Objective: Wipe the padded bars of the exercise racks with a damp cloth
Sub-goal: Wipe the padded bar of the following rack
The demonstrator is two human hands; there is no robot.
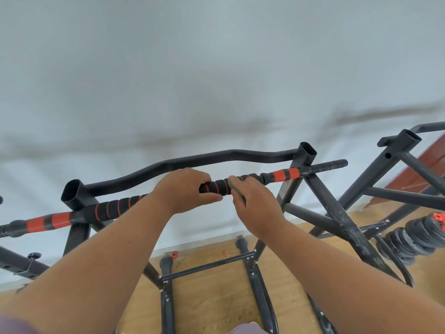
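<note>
Two hands meet mid-bar: left hand (186,188) curled round the black foam bar (214,188) with red spiral stripes; right hand (255,201) pinches a grey-green cloth (232,183) against it, just beside. Bare foam shows between them and leftward. Rack (304,154) is dark oval tubing, scuffed; wavy upper bar behind; white wall close; wood-grain floor (212,300) below.
</note>
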